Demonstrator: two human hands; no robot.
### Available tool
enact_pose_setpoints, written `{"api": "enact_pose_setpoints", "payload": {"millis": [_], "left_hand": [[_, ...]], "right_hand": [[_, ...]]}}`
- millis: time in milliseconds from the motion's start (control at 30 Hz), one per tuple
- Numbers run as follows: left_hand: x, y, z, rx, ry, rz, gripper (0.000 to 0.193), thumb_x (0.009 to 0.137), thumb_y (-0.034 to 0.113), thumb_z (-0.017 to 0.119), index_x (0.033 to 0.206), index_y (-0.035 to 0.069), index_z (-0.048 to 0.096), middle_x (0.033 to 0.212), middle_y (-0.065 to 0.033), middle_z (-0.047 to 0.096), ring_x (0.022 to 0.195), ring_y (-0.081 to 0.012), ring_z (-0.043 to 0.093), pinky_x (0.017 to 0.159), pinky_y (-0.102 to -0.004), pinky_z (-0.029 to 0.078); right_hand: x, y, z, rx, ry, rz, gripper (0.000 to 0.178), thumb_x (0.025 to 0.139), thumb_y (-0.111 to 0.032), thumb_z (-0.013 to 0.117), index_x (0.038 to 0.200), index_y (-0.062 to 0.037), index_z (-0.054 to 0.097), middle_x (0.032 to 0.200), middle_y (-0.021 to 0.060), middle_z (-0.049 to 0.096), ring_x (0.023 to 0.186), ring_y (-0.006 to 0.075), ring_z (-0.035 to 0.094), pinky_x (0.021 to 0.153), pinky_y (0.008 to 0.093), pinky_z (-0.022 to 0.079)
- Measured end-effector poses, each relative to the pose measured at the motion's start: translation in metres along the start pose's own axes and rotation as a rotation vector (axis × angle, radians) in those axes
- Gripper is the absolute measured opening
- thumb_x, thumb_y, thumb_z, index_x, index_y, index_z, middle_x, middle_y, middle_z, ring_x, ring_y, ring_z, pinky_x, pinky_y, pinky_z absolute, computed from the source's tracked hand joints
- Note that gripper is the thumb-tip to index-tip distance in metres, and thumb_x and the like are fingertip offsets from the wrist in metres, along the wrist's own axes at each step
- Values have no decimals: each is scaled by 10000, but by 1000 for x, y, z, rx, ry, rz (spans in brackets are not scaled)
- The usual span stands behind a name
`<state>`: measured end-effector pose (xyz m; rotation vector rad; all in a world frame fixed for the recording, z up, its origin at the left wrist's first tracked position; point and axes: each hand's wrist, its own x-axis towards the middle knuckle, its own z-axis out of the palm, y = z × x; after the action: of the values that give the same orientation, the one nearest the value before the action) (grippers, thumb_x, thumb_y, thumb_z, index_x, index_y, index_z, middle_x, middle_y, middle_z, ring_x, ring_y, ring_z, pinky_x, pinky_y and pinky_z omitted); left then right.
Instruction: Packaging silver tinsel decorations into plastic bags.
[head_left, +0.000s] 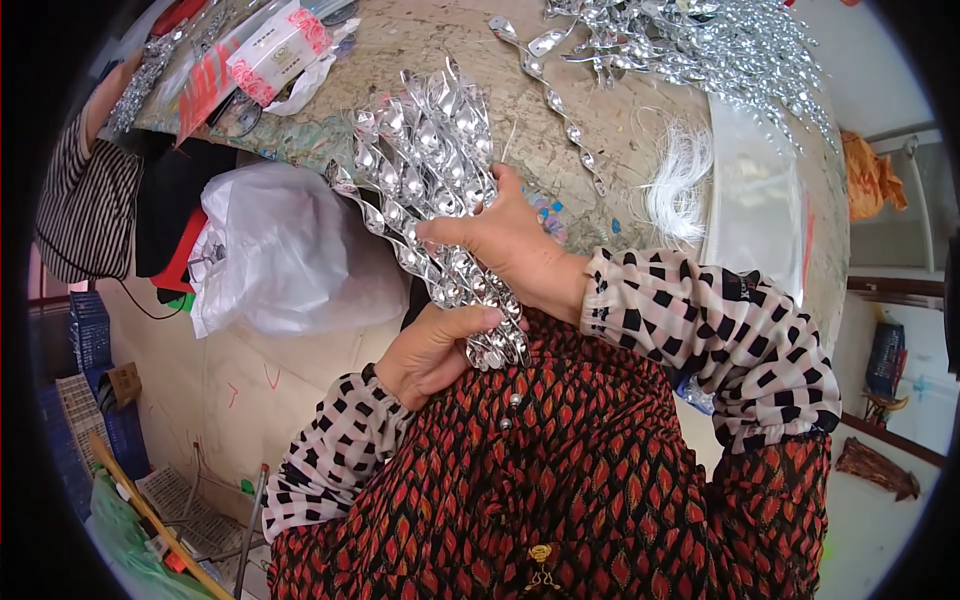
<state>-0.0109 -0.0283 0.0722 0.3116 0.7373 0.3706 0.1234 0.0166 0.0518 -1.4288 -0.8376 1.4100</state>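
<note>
Both hands are on the silver now: the left hand's [435, 350] fingers grip the lower end of a bundle of twisted shiny strips [425, 165], thumb laid across it, and the right hand [520, 235] grasps its middle, thumb over the front, fingers around the far right side. The bundle fans out beyond those fingers, its upper ends over the edge of the worktable [620, 120]. Just right of the right fingers, small coloured discs [548, 215] lie scattered; a little farther beyond, a single twisted strip [550, 90] stretches out. Over to the left of both hands, a white plastic bag [275, 245] bulges, its contents too veiled to tell. Right of the right hand there's a hank of white threads [680, 180], then a clear plastic sleeve [752, 200] lying flat. Farthest out beyond the right fingers glitters a big heap of silver strips [690, 60]; beyond the fingers to the left sits a pink-and-white packet [280, 50], its inside hidden, and past that a co-worker's striped sleeve [90, 210].
</note>
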Motion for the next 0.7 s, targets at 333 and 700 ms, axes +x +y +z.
{"api": "enact_pose_setpoints", "payload": {"millis": [333, 700], "left_hand": [[-3, -6, -32, -104, -32, 91, 510, 754, -7, 676, 1226, 30, 488, 1105, -68, 603, 960, -178, 623, 876, -329, 518], [-12, 4, -34, 26, -32, 4, 379, 803, 54, 617, 1156, -29, 508, 930, -168, 669, 701, -157, 671, 426, -161, 479]], "right_hand": [[-14, -43, -34, -225, -302, 285, 924, 805, -501, 665, 1396, 18, 182, 1095, 103, 513, 774, 117, 517, 678, 262, 464], [-16, -61, -52, -1561, -791, -1355, 520, 835, -197, 529, 1322, -72, 397, 1439, 147, 338, 1348, 289, 321, 1115, 426, 244]]}}
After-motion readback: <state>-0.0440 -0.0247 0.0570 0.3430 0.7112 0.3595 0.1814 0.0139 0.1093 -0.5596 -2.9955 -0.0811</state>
